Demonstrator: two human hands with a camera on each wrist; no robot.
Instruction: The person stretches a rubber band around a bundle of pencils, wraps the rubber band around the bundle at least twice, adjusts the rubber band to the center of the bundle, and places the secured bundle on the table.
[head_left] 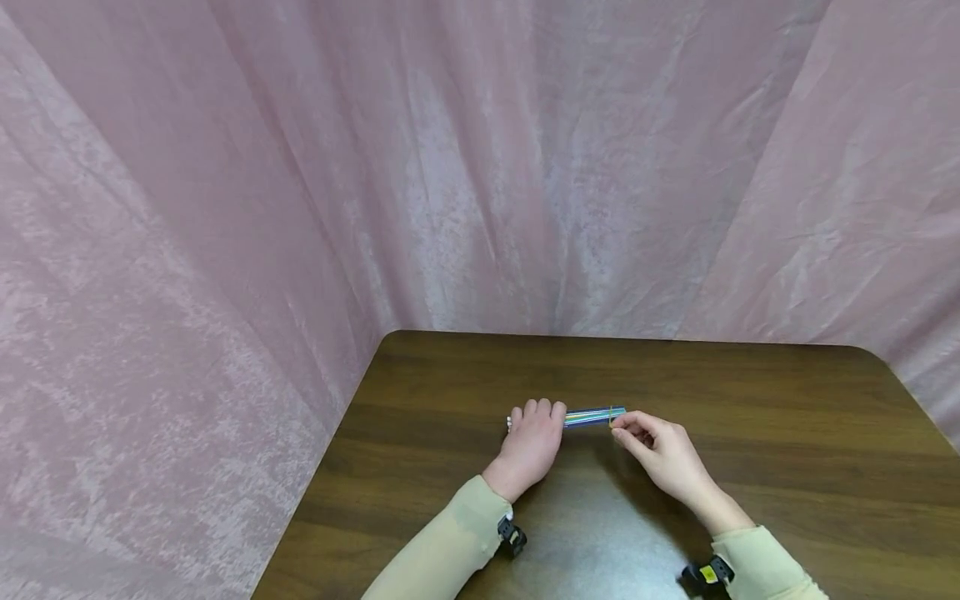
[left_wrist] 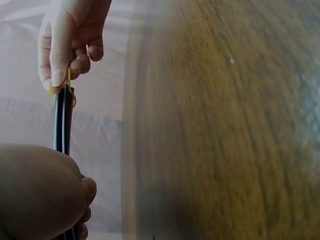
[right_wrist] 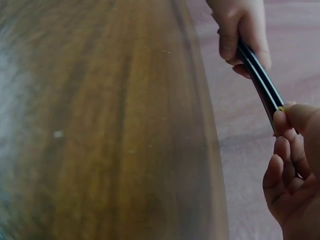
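Note:
A bundle of slim, multicoloured pencil-like sticks (head_left: 588,417) is held level above the table; their exact kind is unclear. My left hand (head_left: 531,442) grips the bundle round its left part, hiding much of it, while pale tips show past the far side of the hand. A thin yellow rubber band (left_wrist: 74,98) loops about the bundle's right end. With thumb and fingertips, my right hand (head_left: 667,462) pinches the band at that end. In the right wrist view, the fingers partly cover the band and the end of the sticks (right_wrist: 261,77).
A brown wood-grain table (head_left: 450,375) with rounded far corners spreads beneath both hands. Pinkish curtains (head_left: 487,167) hang behind it and along the left side. Each wrist carries a small black camera (head_left: 512,536) over a pale green sleeve (head_left: 442,550).

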